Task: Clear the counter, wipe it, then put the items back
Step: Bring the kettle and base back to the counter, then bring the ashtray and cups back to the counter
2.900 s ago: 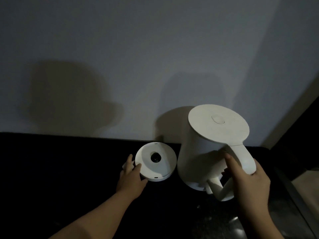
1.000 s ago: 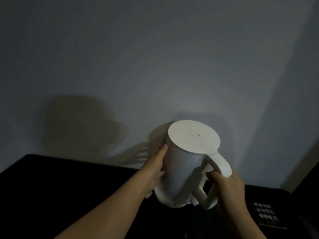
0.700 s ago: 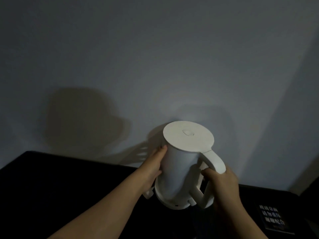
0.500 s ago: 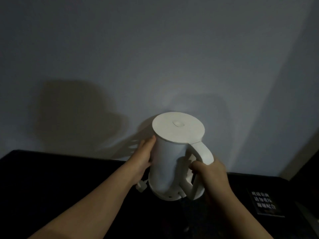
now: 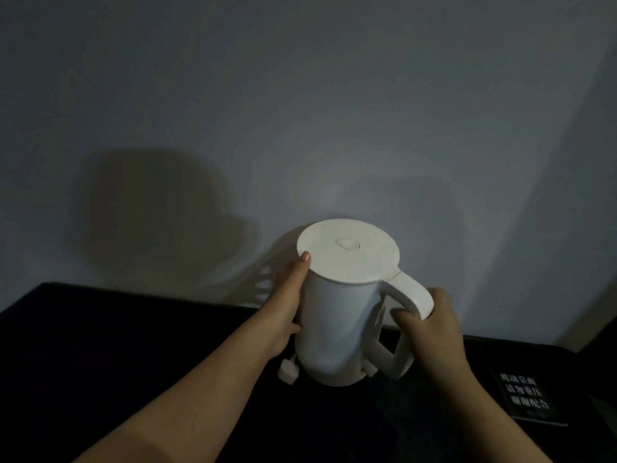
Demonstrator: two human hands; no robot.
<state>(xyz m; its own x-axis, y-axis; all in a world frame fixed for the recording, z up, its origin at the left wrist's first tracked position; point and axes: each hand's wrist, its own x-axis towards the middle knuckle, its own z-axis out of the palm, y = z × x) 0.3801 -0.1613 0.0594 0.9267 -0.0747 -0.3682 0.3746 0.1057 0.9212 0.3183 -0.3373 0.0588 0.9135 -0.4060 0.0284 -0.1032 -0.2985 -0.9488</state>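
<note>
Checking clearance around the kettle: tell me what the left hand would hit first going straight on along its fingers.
The left hand, against the kettle, points up and away; it would likely catch the lid rim first, then the wall. Depth is unclear.

There is one white cylindrical plastic kettle (image 5: 337,315), bearing one flat round lid (image 5: 347,262) with one small oval button (image 5: 347,243) and one looped handle (image 5: 412,295), and there is one small white plug (image 5: 287,374). Two bare hands are in view, one left hand (image 5: 290,295) and one right hand (image 5: 434,322), on two bare forearms (image 5: 200,385). Beyond these there are one black desk (image 5: 100,329), one dark rectangular card printed with pale characters (image 5: 524,401), and one plain grey wall (image 5: 300,95) carrying two large soft shadows (image 5: 160,212).
</note>
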